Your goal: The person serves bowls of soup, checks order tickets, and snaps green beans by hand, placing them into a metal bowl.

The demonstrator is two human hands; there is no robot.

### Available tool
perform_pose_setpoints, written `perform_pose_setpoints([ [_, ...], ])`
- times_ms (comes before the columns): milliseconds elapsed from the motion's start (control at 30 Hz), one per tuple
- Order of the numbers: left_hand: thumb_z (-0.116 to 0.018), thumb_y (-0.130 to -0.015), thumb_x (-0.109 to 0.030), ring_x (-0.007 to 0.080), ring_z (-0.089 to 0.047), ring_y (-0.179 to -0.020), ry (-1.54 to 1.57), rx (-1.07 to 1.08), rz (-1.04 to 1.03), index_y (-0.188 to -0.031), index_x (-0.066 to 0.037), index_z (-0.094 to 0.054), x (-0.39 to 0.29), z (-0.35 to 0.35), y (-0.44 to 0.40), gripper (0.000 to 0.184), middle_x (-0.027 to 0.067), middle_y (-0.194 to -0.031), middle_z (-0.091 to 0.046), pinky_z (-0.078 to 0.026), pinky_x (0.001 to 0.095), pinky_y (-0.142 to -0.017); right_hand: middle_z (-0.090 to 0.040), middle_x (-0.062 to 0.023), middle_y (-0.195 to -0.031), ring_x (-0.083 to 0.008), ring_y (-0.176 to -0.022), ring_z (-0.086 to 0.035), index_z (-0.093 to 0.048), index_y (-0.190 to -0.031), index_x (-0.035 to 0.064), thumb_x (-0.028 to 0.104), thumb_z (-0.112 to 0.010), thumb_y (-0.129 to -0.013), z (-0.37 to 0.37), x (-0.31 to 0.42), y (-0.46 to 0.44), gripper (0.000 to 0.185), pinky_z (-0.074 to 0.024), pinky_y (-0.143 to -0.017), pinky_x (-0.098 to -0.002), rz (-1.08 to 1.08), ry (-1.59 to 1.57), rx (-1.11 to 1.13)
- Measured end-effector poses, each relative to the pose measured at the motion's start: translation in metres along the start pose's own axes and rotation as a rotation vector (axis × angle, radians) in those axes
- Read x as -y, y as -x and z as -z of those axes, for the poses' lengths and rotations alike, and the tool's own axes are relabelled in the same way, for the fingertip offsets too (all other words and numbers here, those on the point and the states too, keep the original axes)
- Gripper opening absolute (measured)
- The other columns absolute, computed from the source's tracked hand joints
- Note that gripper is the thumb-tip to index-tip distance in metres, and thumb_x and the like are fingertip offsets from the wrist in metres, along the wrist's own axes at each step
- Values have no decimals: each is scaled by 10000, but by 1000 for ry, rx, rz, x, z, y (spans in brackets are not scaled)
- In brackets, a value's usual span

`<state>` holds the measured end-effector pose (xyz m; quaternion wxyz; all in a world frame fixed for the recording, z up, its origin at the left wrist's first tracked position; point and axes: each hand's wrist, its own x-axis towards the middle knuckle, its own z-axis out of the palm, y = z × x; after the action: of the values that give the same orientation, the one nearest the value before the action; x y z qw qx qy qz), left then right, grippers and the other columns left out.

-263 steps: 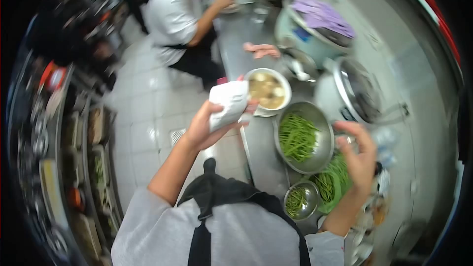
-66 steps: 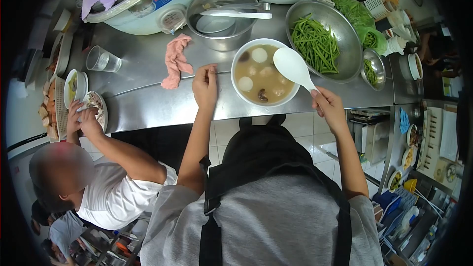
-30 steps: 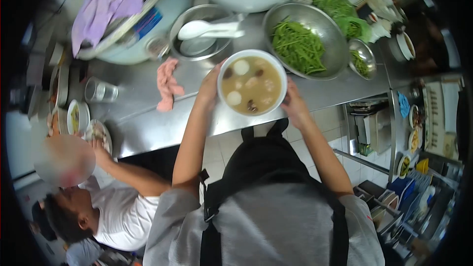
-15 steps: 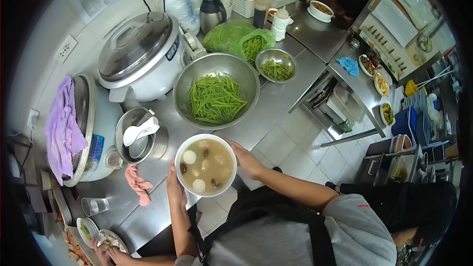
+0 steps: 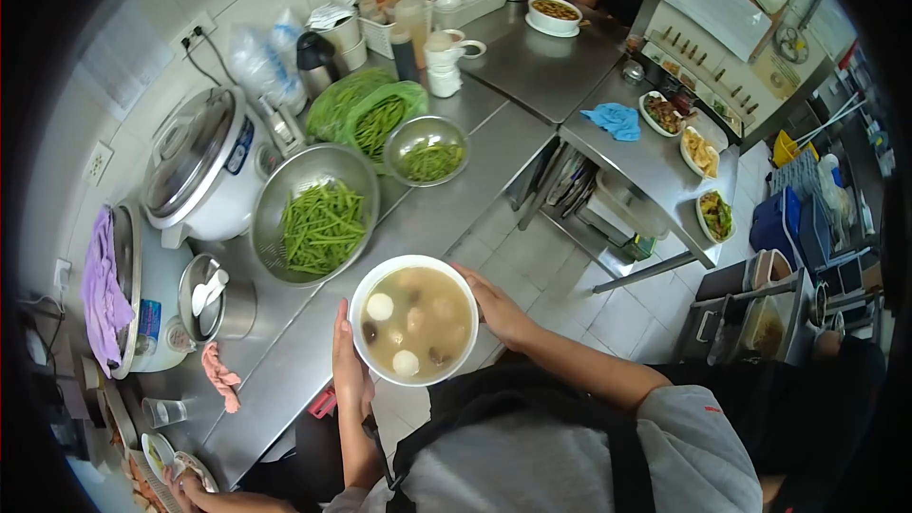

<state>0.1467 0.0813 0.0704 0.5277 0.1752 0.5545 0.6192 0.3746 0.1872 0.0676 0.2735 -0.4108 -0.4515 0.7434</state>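
Between my hands is a white bowl of soup (image 5: 412, 321), its cloudy broth holding pale balls and dark mushroom-like pieces. My left hand (image 5: 350, 356) presses against the bowl's left side, and my right hand (image 5: 494, 309) grips its right rim. The bowl looks level, held in front of my apron. Just beyond it, on the steel counter (image 5: 285, 347), sits a perforated metal colander (image 5: 366, 190) with cut green beans (image 5: 323, 228). A smaller metal bowl (image 5: 456, 147) of cut greens stands beside it.
A rice cooker (image 5: 204, 166), a metal pot with white ladles (image 5: 233, 299) and a pink cloth (image 5: 220, 375) line the left. Another person's hand (image 5: 185, 489) is at lower left. Dishes of food (image 5: 698, 152) stand on the right-hand table; a person (image 5: 608, 0) bends at the back.
The view has turned right, so the counter and colander shift left. The soup bowl stays between my hands, farther along the counter. The person at lower right has mostly left view.
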Motion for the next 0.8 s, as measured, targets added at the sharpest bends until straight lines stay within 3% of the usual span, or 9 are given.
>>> perform_pose_setpoints([
  [167, -380, -1023, -344, 255, -389, -1333, 34, 99, -15, -1489, -86, -264, 34, -88, -36, 545, 143, -1470, -368, -335, 381, -1096, -433, -77, -1442, -186, -1319, -391, -369, -1454, 110, 336, -288, -1044, 97, 28, -1, 475, -279, -1099, -296, 73, 35, -79],
  [267, -383, -1023, -343, 247, -398, -1328, 45, 186, 3, -1486, -87, -274, 44, -140, -64, 540, 140, -1467, -374, -340, 369, -1091, -476, -40, -1387, -180, -1213, -491, -328, -1477, 223, 407, -288, -1034, 143, 71, 6, 482, -439, -963, -374, 46, 126, -143],
  [433, -382, -1019, -366, 244, -429, -1308, -74, 313, -56, -1479, -107, -303, 25, -238, -118, 534, 115, -1463, -390, -379, 377, -1062, -439, -39, -1424, -203, -1218, -482, -328, -1478, 255, 421, -278, -1030, 216, 123, -10, 479, -382, -1005, -432, 25, 74, -231],
  [467, -384, -1016, -377, 244, -435, -1303, -84, 329, -34, -1478, -114, -307, 25, -252, -133, 538, 112, -1463, -391, -383, 379, -1057, -480, -61, -1395, -194, -1244, -477, -367, -1459, 205, 384, -280, -1038, 226, 139, -12, 466, -435, -970, -366, 1, 41, -305],
  [533, -388, -1011, -399, 245, -446, -1292, -95, 365, 9, -1477, -127, -315, 17, -295, -158, 545, 106, -1464, -392, -392, 382, -1047, -453, -50, -1417, -205, -1257, -463, -357, -1464, 228, 405, -278, -1033, 257, 154, -28, 472, -430, -977, -426, 16, 61, -342],
  [567, -387, -1015, -381, 218, -445, -1297, -125, 376, -2, -1488, -62, -245, 15, -313, -173, 589, 110, -1460, -395, -396, 347, -1047, -447, -47, -1422, -211, -1267, -452, -359, -1462, 234, 409, -278, -1031, 274, 160, -38, 472, -424, -981, -444, 25, 36, -348],
  [700, -375, -1020, -369, 186, -516, -1218, -186, 433, -12, -1478, -103, -292, 10, -387, -241, 536, 82, -1389, -476, -457, 322, -978, -447, -34, -1420, -224, -1291, -425, -368, -1457, 248, 418, -280, -1026, 336, 194, -85, 472, -409, -985, -495, 61, 28, -413],
  [800, -366, -1021, -368, 192, -499, -1215, -162, 479, 22, -1470, -171, -341, 11, -437, -298, 491, 83, -1357, -504, -424, 321, -965, -442, -23, -1422, -240, -1292, -422, -356, -1461, 264, 440, -293, -1017, 385, 214, -127, 482, -388, -990, -511, 78, 28, -462],
])
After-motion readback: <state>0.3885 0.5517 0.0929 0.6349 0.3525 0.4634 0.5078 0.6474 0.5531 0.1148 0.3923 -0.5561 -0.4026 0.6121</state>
